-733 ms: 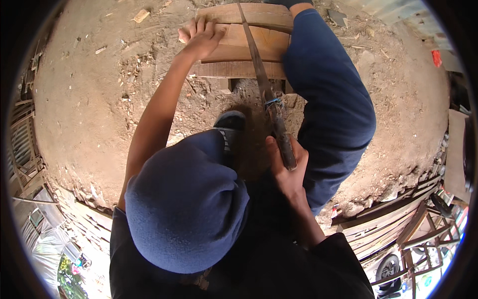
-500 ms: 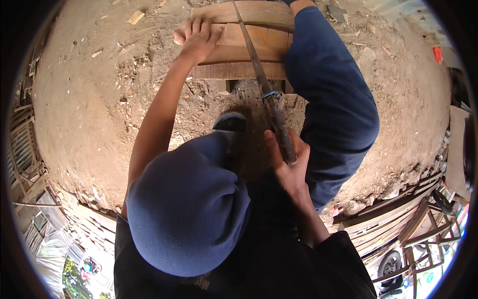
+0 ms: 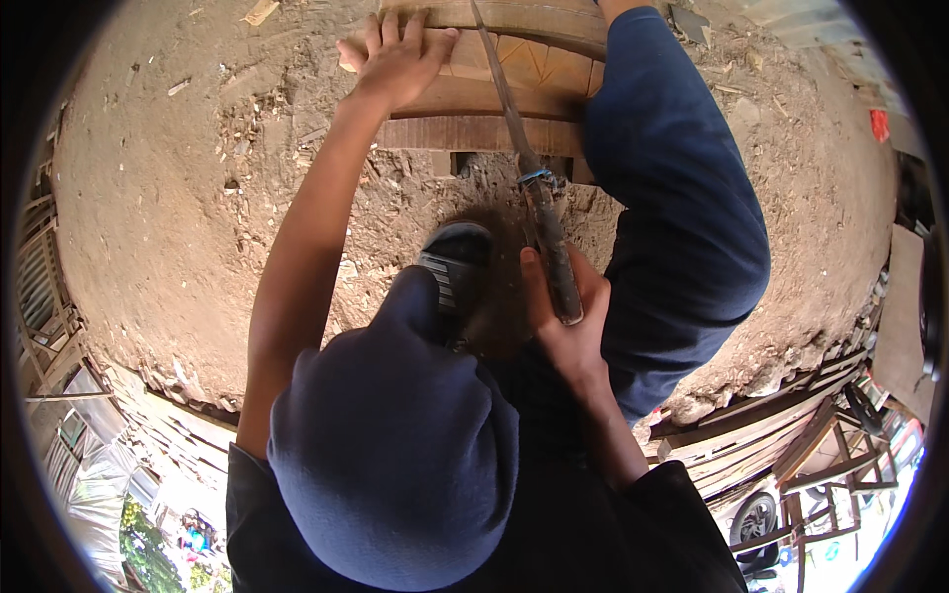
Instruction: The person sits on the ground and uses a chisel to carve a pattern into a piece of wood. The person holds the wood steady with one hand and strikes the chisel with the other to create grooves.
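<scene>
My left hand (image 3: 400, 71) lies with fingers spread on the left end of a wooden board (image 3: 465, 57) bearing pencil-like marks. In my right hand (image 3: 576, 314) is the dark, straight handle of a hand saw (image 3: 545, 212), bound with blue cord near the blade. Its long, narrow blade (image 3: 505, 104) points away from me and passes over the board; I see it nearly edge-on, so its teeth do not show. How deep it sits in the wood, I cannot tell. My bent right leg (image 3: 682, 178) in blue trousers is against the board's right side.
Under the board is a low wooden bench (image 3: 474, 133). My dark shoe (image 3: 458, 259) stands on the dirt floor (image 3: 188, 217), among wood chips. Stacked planks (image 3: 761, 425) and a wooden frame (image 3: 840, 474) are at the lower right, near a wheel (image 3: 754, 521).
The whole view has shifted slightly, with the bench now higher and farther right in the picture. My left hand stays on the board and my right hand still holds the saw.
</scene>
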A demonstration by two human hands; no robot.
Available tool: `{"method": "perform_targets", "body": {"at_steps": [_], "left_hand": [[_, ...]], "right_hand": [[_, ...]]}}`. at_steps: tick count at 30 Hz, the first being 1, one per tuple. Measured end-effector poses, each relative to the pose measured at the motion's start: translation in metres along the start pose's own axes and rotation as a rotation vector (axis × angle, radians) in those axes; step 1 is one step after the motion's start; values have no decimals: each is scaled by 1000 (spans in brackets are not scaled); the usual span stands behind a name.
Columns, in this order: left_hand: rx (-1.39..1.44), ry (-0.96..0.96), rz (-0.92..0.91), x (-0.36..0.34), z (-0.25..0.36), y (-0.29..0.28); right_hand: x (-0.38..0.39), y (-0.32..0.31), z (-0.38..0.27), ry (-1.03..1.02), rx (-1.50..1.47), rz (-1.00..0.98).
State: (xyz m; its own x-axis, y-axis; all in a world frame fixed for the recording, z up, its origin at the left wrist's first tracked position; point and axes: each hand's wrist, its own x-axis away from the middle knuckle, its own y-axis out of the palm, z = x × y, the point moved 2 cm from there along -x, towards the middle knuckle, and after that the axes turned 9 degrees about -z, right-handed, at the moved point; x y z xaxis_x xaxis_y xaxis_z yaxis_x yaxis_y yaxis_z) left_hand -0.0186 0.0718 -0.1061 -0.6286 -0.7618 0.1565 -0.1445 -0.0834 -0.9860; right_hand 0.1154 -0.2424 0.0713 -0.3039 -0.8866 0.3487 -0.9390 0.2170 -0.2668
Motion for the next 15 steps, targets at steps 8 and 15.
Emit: {"method": "perform_targets", "body": {"at_steps": [8,15], "left_hand": [[332,-254,-192,16,27,-52],[376,-182,8,23,38,-65]], "right_hand": [[35,-4,8,80,-12,-18],[-20,0,-7,39,-130,-1]]}}
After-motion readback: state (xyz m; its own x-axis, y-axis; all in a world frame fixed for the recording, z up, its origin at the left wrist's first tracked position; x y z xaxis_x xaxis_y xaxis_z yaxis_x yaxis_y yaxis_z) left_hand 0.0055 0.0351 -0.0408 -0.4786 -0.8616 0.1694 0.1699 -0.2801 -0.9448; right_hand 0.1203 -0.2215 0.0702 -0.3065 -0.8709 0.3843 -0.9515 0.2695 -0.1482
